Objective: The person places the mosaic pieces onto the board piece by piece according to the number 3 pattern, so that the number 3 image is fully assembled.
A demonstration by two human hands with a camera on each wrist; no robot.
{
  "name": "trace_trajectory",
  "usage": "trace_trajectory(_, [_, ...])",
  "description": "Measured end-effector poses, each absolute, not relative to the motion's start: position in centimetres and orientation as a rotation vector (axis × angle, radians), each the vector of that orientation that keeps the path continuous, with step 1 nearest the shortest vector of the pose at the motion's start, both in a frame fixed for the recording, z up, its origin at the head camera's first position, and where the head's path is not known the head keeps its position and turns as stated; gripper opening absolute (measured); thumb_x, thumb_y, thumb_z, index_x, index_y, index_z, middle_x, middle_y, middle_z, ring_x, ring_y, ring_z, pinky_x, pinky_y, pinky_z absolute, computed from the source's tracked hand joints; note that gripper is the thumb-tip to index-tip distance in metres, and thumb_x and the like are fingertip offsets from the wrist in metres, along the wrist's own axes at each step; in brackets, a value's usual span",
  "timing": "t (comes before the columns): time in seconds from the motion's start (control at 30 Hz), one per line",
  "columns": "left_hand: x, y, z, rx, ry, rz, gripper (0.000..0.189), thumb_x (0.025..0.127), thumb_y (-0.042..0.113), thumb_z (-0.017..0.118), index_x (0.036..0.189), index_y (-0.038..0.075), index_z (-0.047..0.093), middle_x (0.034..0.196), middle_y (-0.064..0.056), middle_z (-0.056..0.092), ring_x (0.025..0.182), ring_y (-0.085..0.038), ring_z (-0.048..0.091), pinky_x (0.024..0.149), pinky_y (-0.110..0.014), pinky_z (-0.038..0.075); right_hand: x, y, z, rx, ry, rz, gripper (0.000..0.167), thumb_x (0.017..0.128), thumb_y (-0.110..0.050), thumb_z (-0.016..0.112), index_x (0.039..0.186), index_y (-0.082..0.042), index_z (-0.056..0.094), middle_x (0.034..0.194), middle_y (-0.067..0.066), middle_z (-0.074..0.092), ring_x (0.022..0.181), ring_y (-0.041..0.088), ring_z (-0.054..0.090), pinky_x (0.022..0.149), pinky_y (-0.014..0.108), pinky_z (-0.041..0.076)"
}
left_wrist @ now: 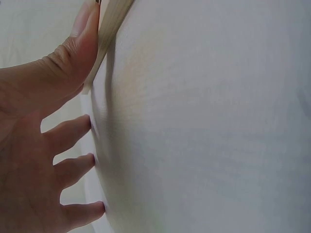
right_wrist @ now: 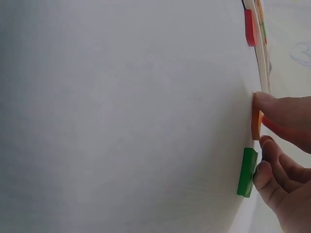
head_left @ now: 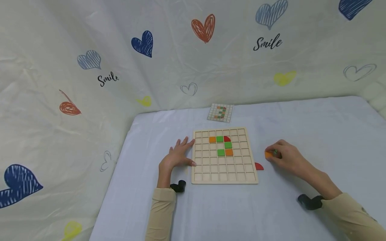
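Pinching a loose orange tile (head_left: 267, 154) just off the board's right side, the right hand (head_left: 286, 156) has its fingers drawn in close; whether that tile is clear of the cloth (head_left: 229, 207), I cannot tell. A loose green piece (right_wrist: 247, 172) sits right by its other fingers, so the likeliest slip is a knock: a curled finger could drag or flip it as the hand rises. Pinched near its edge, the orange tile could also twist out of a light grip. A loose red piece (head_left: 259, 166) lies at the board's right edge, where a low sweep inward could push it along. The left hand (head_left: 178, 155) is spread wide, grasping nothing, its thumb and a fingertip against the left edge of the gridded wooden board (head_left: 224, 168); too firm a push there might slide the board into the red piece.

The board's cells serve as the containers. Its second row from the top holds orange, green and a rounded red tile, side by side; the third holds one green; the fourth, green then orange. Beyond the far edge lies a printed card (head_left: 220, 113), apart from the board
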State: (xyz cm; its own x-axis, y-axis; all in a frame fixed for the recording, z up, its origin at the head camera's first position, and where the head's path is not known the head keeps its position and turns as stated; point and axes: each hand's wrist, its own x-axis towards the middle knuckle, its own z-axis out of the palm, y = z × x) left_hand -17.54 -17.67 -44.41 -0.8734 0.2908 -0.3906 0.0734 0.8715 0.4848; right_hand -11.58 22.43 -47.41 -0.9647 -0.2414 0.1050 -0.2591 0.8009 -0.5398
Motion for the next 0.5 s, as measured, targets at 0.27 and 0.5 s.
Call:
trace_trajectory(0.27, [-17.5,-17.7,-44.3,0.261,2.577,0.656,0.103,0.078,0.026,0.091,0.163,0.023,0.032,0.173,-0.008,0.013,0.161,-0.038,0.000,0.124,-0.069,0.004,-11.4,23.2,-47.1,0.371,-2.931,0.858,0.029,0.081,0.000,0.083,0.108,0.005,0.073,0.100,0.020,0.064,0.077,0.022,0.055,0.060,0.022,0.049])
trace_trajectory(0.5, [-17.5,-17.7,-44.5,0.268,2.580,0.659,0.103,0.078,0.025,0.090,0.163,0.022,0.033,0.173,-0.009,0.013,0.160,-0.039,0.000,0.124,-0.070,0.003,-11.3,24.3,-47.5,0.272,-2.920,0.866,0.033,0.084,-0.001,0.080,0.111,0.013,0.068,0.098,0.025,0.061,0.076,0.026,0.057,0.056,0.021,0.046])
